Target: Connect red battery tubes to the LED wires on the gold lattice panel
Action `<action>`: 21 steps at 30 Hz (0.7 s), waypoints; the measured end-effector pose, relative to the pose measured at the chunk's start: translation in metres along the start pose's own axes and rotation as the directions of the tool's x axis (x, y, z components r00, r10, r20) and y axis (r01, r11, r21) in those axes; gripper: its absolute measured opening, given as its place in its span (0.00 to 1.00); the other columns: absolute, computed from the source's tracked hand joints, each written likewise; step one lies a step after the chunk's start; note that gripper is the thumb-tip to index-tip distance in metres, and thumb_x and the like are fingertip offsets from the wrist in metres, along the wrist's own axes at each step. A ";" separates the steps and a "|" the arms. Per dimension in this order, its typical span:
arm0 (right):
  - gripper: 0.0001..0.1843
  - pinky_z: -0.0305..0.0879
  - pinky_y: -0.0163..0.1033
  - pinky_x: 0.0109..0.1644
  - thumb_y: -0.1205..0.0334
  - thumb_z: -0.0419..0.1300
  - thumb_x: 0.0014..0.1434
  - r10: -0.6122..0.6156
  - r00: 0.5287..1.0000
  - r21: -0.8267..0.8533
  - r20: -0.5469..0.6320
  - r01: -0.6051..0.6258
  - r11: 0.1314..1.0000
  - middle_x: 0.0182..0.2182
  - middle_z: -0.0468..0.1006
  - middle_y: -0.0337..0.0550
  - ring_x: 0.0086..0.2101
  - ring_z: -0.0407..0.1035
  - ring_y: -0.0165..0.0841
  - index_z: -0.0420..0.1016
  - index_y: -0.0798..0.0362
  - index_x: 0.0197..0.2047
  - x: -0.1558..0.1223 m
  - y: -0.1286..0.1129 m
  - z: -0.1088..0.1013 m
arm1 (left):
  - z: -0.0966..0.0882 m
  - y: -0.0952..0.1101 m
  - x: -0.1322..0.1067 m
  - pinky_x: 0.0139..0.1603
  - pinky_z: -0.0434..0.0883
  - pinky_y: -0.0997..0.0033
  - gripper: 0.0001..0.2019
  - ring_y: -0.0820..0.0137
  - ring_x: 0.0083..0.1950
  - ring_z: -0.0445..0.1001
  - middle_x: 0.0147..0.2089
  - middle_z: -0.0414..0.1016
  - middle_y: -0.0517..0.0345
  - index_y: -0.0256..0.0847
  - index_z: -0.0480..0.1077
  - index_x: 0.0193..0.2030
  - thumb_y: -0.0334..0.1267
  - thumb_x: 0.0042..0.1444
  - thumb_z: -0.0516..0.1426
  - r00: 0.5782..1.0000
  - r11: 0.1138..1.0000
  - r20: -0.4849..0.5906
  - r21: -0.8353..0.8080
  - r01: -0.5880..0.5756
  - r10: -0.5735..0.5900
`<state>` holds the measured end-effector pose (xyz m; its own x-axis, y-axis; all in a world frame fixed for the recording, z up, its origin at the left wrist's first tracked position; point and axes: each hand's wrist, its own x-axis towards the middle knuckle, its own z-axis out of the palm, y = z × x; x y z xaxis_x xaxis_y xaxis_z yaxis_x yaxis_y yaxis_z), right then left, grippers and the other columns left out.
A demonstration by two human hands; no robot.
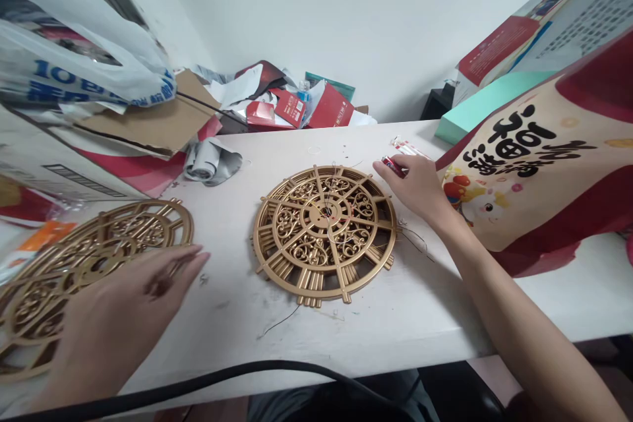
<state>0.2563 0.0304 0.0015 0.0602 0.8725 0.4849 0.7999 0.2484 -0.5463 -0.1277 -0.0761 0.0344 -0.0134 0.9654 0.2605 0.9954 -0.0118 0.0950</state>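
Observation:
A round gold openwork ornament (299, 227) lies flat on the white table, with thin threads or wires across its centre and sticking out past its rim. My right hand (415, 188) is closed around a small red item with dark and silvery parts (394, 166), just off the ornament's upper right edge. Most of that item is covered by my fingers. My left hand (123, 310) is blurred, its thumb and fingers pinched together; whatever they hold is too small to make out. It hovers over the right part of a second gold ornament (161, 214).
On the right stands a large red and cream bag (539, 171), with a mint-green box (487, 105) behind. Red boxes and papers (326, 105) pile up at the back. A cardboard carton and plastic bag (99, 72) stand left. A black cable (277, 366) crosses the front edge.

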 end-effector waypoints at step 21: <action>0.10 0.62 0.42 0.41 0.65 0.59 0.63 -0.419 0.757 0.256 0.502 0.332 0.908 0.37 0.71 0.44 0.34 0.66 0.34 0.72 0.52 0.29 -0.020 -0.026 0.010 | 0.065 0.058 0.118 0.54 0.69 0.57 0.12 0.59 0.51 0.76 0.47 0.82 0.55 0.45 0.78 0.41 0.45 0.64 0.54 0.902 0.862 0.087 -0.343 -0.372 0.424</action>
<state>0.2280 0.0103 -0.0007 -0.5887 0.7677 0.2532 0.5934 0.6231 -0.5095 -0.0656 0.0540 0.0086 0.4180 0.8880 0.1919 0.8307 -0.4591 0.3149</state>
